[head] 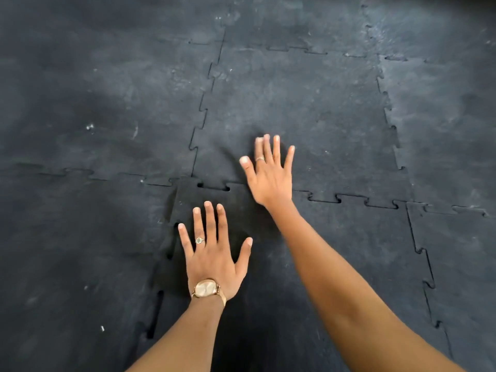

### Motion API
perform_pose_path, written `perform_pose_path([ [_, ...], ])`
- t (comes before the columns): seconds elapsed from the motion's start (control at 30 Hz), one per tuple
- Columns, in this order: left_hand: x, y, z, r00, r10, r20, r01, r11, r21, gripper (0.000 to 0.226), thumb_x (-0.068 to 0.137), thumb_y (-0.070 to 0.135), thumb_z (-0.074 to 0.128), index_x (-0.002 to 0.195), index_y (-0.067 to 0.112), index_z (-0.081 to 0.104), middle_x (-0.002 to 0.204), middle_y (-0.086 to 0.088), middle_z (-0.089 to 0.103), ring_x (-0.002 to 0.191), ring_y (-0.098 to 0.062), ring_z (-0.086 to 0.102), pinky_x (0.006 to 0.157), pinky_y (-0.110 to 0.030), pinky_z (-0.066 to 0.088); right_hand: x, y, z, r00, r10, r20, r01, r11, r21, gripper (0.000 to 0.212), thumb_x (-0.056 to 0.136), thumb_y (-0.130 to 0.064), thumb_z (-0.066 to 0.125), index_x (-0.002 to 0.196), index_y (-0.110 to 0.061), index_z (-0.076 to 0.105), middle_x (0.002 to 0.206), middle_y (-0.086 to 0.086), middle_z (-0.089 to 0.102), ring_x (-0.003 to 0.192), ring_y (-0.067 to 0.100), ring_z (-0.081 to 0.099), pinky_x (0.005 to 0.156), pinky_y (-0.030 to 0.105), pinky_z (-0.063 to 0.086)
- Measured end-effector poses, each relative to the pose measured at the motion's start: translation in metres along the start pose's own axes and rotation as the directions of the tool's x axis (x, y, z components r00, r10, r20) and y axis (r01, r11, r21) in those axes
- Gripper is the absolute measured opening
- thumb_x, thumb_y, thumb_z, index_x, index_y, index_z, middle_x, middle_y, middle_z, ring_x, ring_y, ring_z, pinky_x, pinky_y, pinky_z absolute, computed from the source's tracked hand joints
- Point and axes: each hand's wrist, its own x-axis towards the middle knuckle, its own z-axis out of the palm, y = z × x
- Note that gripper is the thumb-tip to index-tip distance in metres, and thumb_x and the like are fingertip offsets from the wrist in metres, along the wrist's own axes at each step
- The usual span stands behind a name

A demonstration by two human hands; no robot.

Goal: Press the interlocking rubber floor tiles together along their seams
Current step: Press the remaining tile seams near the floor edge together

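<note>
Black interlocking rubber floor tiles cover the whole floor. The near tile (335, 237) lies under both my arms. My left hand (214, 253) rests flat on its upper left corner, fingers spread, wearing a ring and a gold watch. My right hand (268, 175) lies flat with fingers apart across the jigsaw seam (349, 201) between the near tile and the far tile (295, 108). Gaps show in the seam left of my right hand (214, 187) and along the near tile's left edge (155, 315). Neither hand holds anything.
More tiles lie all around: one at the left (94, 103), one at the lower left (67, 264), others at the right (451, 130). Dusty grey smears and small white specks mark the surfaces. The vertical seams (200, 114) look closed.
</note>
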Motion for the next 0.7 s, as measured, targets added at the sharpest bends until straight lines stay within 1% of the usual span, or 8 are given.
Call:
perform_pose_path([
  [0.07,-0.001,0.002,-0.002,1.000,-0.004,0.016,0.004,1.000,0.000,0.081,0.092,0.065,0.017,0.153,0.011,0.010,0.161,-0.009,0.005,0.148,-0.029,0.001,0.117,-0.057,0.003,-0.007,0.003,0.015,0.988,0.027,0.155,-0.023,0.999,-0.031,0.071,0.098,-0.057,0.005,0.155,-0.016,-0.003,0.163,0.007,-0.008,0.148,0.029,-0.016,0.117,0.059,-0.009],
  [0.17,0.001,0.001,-0.016,0.998,0.008,0.066,-0.007,1.000,-0.014,0.081,0.091,0.064,0.020,0.151,0.010,0.020,0.159,-0.012,0.018,0.146,-0.033,0.016,0.119,-0.051,0.008,-0.002,0.006,0.012,0.982,0.048,0.184,-0.037,0.997,-0.061,0.069,0.096,-0.057,0.001,0.155,-0.020,0.002,0.164,0.005,-0.001,0.148,0.029,-0.016,0.116,0.060,-0.008],
  [0.27,0.037,-0.042,-0.038,0.946,0.316,0.071,-0.323,0.941,0.104,0.073,0.090,0.061,0.023,0.139,0.012,0.046,0.143,-0.013,0.049,0.125,-0.036,0.048,0.112,-0.043,0.027,0.000,0.005,0.015,0.979,0.054,0.198,-0.035,0.994,-0.101,0.070,0.095,-0.058,-0.002,0.155,-0.022,0.005,0.164,0.005,0.003,0.148,0.032,-0.014,0.116,0.061,-0.007],
  [0.33,0.052,-0.088,-0.041,0.918,0.393,0.063,-0.398,0.905,0.153,0.075,0.092,0.061,0.018,0.145,0.012,0.038,0.149,-0.013,0.040,0.135,-0.034,0.037,0.117,-0.043,0.018,-0.002,0.005,0.017,0.975,0.057,0.217,-0.032,0.993,-0.113,0.072,0.094,-0.059,-0.004,0.155,-0.023,0.006,0.164,0.005,0.004,0.148,0.033,-0.011,0.116,0.061,-0.007],
  [0.4,0.043,-0.108,-0.033,0.991,0.124,0.051,-0.126,0.992,0.026,0.081,0.092,0.067,0.013,0.152,0.012,0.019,0.159,-0.011,0.017,0.147,-0.029,0.011,0.121,-0.044,0.006,-0.001,0.007,0.019,0.979,0.060,0.195,-0.035,0.991,-0.130,0.074,0.092,-0.060,-0.006,0.155,-0.023,0.006,0.164,0.005,0.005,0.149,0.033,-0.009,0.116,0.061,-0.007],
  [0.5,0.017,-0.101,-0.010,0.966,-0.247,0.081,0.257,0.956,-0.144,0.088,0.085,0.073,0.006,0.153,0.017,0.004,0.162,-0.007,0.002,0.148,-0.026,-0.005,0.119,-0.049,-0.002,0.001,0.007,0.020,0.980,0.064,0.188,-0.039,0.991,-0.132,0.072,0.093,-0.060,-0.004,0.155,-0.023,0.006,0.164,0.005,0.005,0.149,0.032,-0.007,0.117,0.060,-0.006],
  [0.6,0.018,-0.103,-0.002,0.969,-0.244,0.040,0.246,0.967,-0.064,0.087,0.086,0.073,-0.001,0.153,0.018,0.003,0.161,-0.011,0.004,0.148,-0.029,-0.003,0.118,-0.054,-0.004,-0.004,0.005,0.015,0.978,0.061,0.198,-0.036,0.991,-0.125,0.067,0.098,-0.058,0.005,0.155,-0.024,0.009,0.164,0.003,0.005,0.149,0.029,-0.006,0.118,0.057,-0.007],
  [0.7,0.019,-0.105,0.000,0.973,-0.231,0.013,0.231,0.972,-0.045,0.086,0.086,0.072,-0.002,0.153,0.018,0.004,0.161,-0.011,0.004,0.148,-0.031,-0.002,0.117,-0.057,-0.004,0.010,-0.007,-0.003,0.951,0.175,0.254,-0.174,0.984,-0.027,0.069,0.098,-0.061,0.013,0.152,-0.022,0.027,0.161,0.005,0.018,0.149,0.027,0.004,0.117,0.060,-0.003],
])
